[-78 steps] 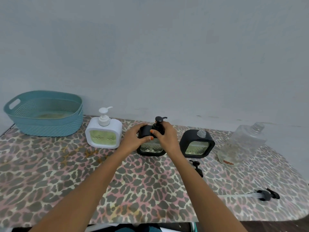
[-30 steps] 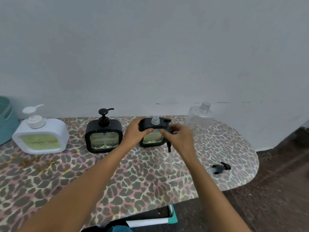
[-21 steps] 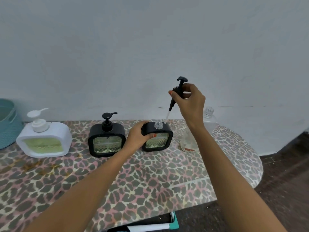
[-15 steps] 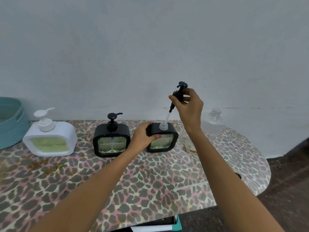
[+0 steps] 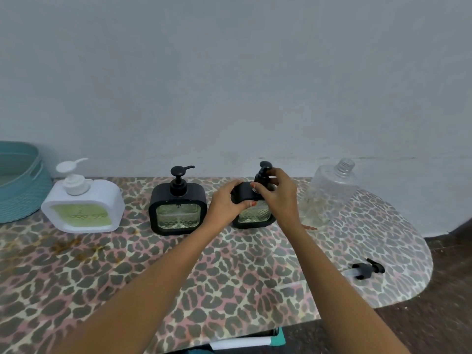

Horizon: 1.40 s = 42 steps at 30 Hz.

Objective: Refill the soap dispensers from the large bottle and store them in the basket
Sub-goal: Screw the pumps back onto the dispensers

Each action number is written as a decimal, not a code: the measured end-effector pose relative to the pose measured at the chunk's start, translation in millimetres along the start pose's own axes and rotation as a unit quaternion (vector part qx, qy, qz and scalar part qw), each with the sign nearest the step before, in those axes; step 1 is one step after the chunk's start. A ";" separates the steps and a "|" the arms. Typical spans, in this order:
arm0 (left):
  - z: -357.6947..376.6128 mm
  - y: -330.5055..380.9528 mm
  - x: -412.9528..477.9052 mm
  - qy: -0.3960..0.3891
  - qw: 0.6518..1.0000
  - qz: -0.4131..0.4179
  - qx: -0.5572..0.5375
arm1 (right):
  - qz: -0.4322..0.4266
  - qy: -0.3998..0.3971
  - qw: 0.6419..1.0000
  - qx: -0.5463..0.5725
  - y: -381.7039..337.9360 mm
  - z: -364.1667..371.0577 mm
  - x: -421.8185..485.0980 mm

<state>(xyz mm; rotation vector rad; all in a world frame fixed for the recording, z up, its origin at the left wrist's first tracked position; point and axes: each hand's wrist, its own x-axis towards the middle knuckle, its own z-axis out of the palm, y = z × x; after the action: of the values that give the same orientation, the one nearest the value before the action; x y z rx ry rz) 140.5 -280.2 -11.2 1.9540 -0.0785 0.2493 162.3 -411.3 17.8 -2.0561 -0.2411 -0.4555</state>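
The pump head [image 5: 263, 175], which I held raised at 12 o'clock half a second ago, now sits upright in the neck of the right black dispenser [image 5: 251, 213], nozzle hidden. My right hand [image 5: 277, 194] pinches its collar; my left hand [image 5: 226, 204] grips the dispenser's 9 o'clock side. The large bottle [image 5: 329, 195] stands uncapped at its 3 o'clock, on the table [image 5: 153, 272].

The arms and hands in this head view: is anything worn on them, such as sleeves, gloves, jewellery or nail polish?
Both forearms are bare right down to the frame's bottom edge, with no sleeves or gloves. No rings, bracelets or watch show on the left hand or the right hand. The visible fingernails carry orange-red polish.
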 end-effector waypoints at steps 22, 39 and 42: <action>1.9 -4.2 0.3 0.008 1.000 -0.005 -0.011 | 0.084 -0.168 0.979 0.083 -1.4 -21.6 1.8; 0.6 -1.7 -0.2 -0.002 1.000 -0.012 -0.023 | 0.098 -0.169 0.974 0.115 -2.1 -20.4 0.2; 0.5 -1.7 -0.1 -0.001 1.000 -0.016 -0.018 | 0.099 -0.103 0.988 0.057 -2.9 -12.7 2.0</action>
<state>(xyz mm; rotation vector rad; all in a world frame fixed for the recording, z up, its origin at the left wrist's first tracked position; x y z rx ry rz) 140.8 -279.9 -13.0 1.9189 -0.0532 0.2226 160.3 -420.8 26.6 -1.9913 -0.1799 -0.1051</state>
